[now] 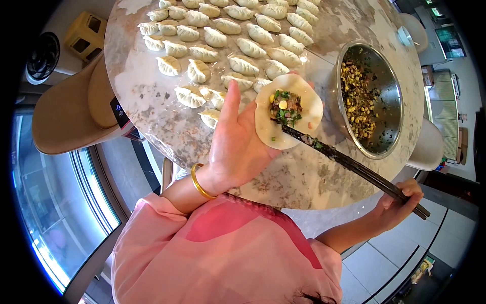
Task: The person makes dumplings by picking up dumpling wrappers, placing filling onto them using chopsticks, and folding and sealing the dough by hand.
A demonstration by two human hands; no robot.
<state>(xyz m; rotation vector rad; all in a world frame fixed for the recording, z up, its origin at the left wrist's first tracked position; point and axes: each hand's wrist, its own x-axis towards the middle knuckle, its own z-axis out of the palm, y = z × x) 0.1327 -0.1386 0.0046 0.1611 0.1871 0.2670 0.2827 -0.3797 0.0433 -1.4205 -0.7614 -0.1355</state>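
Observation:
My left hand (238, 142) lies palm up with its fingers stretched out under a round dumpling wrapper (264, 121), holding it flat. A small mound of filling (286, 107), with corn, green bits and minced meat, sits at the wrapper's middle. In my right hand (395, 205) is a pair of black chopsticks (359, 169), gripped near the thick end. Their tips, smeared with filling, touch the lower edge of the mound. Right of the wrapper stands a steel bowl (394, 109) partly filled with more of the mix (357, 96).
Rows of folded dumplings (250, 48) cover the far part of the round marble table (147, 106). A tan chair (66, 116) is at the left, with a yellow stool (85, 36) and a fan (43, 57) behind. At the table's far right is a small bowl (405, 36).

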